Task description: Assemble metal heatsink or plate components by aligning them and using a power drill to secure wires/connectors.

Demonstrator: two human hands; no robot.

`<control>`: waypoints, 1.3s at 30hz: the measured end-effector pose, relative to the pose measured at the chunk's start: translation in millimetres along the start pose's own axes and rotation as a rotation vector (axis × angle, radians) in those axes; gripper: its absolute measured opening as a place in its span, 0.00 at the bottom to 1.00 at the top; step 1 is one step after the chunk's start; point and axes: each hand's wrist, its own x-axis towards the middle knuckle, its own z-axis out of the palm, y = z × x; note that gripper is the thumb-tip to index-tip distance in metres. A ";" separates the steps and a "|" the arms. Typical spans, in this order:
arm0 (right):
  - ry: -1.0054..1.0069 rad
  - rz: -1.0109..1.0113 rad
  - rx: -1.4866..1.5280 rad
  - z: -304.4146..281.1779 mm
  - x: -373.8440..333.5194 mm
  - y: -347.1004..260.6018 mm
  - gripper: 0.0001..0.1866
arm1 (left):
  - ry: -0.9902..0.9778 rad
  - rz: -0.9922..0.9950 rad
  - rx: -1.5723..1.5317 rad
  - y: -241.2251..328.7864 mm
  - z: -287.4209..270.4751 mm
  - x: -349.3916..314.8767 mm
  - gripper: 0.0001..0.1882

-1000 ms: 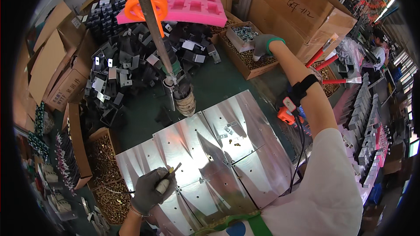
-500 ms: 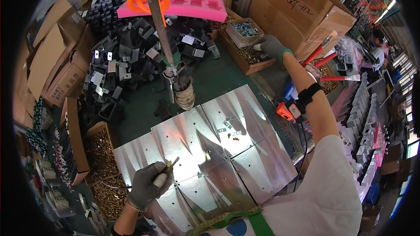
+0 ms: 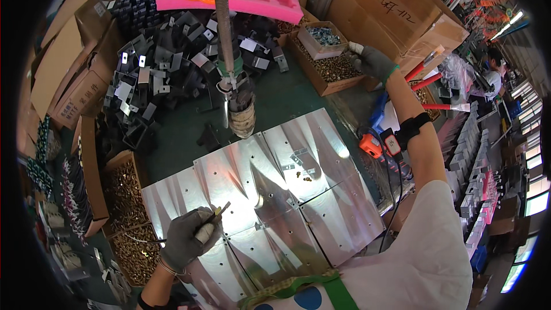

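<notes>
Left hand (image 3: 186, 238): we see gloved fingers closed round a slim tool (image 3: 224, 208), its tip over the plates (image 3: 338, 235) toward their left edge. Right hand (image 3: 374, 64): fingers curled at the right edge of the tray (image 3: 344, 87) of brass bits (image 3: 337, 70), toward the far right of the desk (image 3: 278, 97); we cannot tell whether any are gripped. We judge the bits light, hard, not fragile, apt to slip from gloves; best pinched singly round the body. Tool: probably stiff, light; best held mid-shaft.
</notes>
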 end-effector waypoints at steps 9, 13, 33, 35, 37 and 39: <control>-0.400 0.087 -0.657 164.6 -125.5 35.8 0.09 | -0.002 -0.017 0.028 -5.5 1.3 -0.4 0.06; -0.426 -0.141 -1.306 230.1 -178.2 85.8 0.12 | 0.008 0.059 0.072 -7.4 4.0 -0.1 0.06; 0.049 -0.559 -1.226 161.8 -249.8 100.8 0.14 | 0.307 0.281 1.070 37.9 -53.0 -76.5 0.19; -0.036 -0.621 -1.275 184.8 -223.8 100.7 0.12 | 0.325 0.217 1.128 32.8 -61.8 -87.9 0.19; -0.170 -0.678 -1.415 202.9 -198.0 102.5 0.09 | 0.403 0.226 1.031 19.1 -69.5 -95.2 0.14; -0.196 -0.627 -1.394 210.7 -189.1 102.4 0.09 | 0.379 0.141 1.073 3.7 -80.2 -106.7 0.11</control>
